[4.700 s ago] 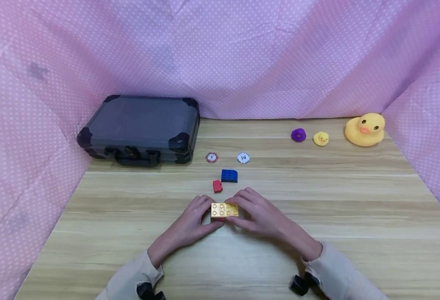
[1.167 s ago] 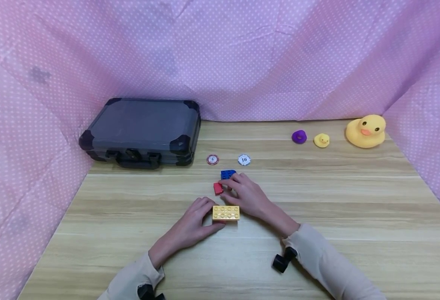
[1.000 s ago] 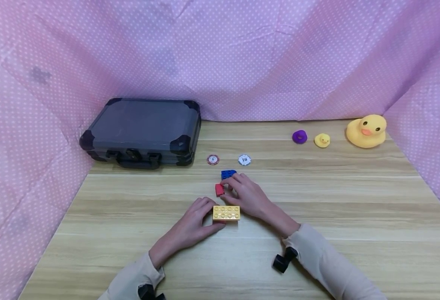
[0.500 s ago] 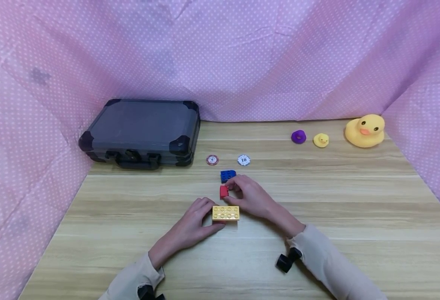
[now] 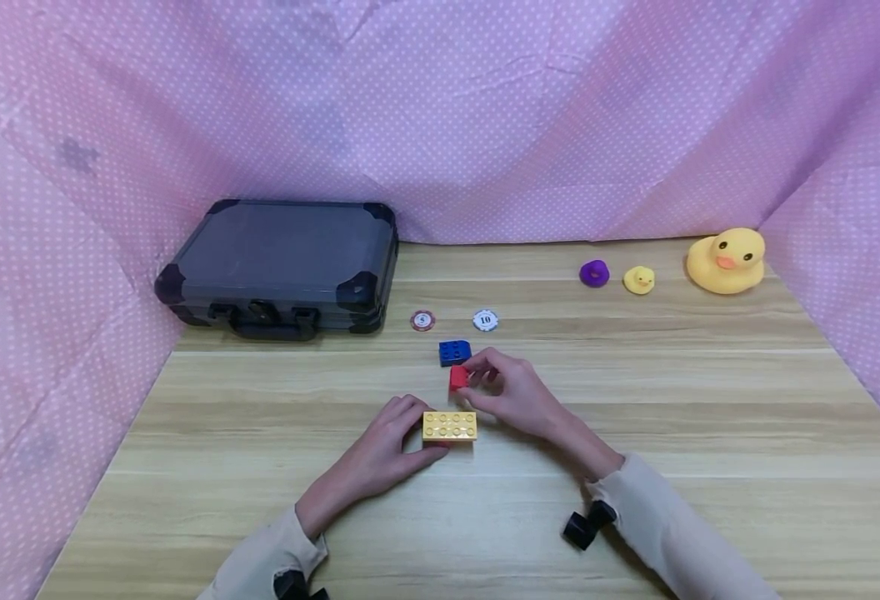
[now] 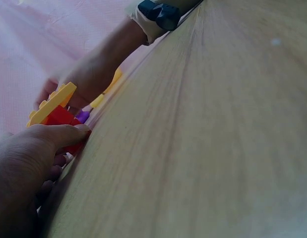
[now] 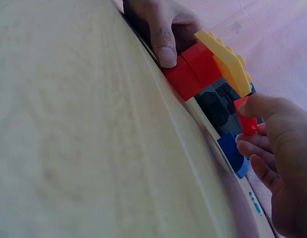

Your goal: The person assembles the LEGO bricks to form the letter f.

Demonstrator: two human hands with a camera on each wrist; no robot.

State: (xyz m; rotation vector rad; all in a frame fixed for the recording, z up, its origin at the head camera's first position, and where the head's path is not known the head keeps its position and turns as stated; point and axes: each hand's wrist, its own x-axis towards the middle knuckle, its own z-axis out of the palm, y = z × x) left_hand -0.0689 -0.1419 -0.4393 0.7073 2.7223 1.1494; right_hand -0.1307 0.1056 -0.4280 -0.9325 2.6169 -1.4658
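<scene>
My left hand [image 5: 380,446] grips the base of a small stack near the table's middle. That stack has a yellow brick [image 5: 450,426] with several studs on top of red bricks [image 7: 189,72], which show best in the right wrist view. Between thumb and fingers, my right hand [image 5: 518,396] pinches a small red brick [image 5: 458,377]. It hangs just behind the stack and in front of a blue brick [image 5: 454,352] with one rounded end. From the right wrist view, the pinched brick [image 7: 246,117] is off the table, its studs turned sideways.
A dark grey case [image 5: 282,262] with black corners stands at the back left. Two poker chips, a red one [image 5: 422,321] and a white one [image 5: 486,320], lie behind the blue brick. Purple [image 5: 594,273], small yellow [image 5: 638,280] and large yellow [image 5: 727,261] ducks sit at the back right.
My right hand has left the yellow brick, taken the small red brick from beside the blue one, and moved it rightward and up. My left hand has stayed at the stack.
</scene>
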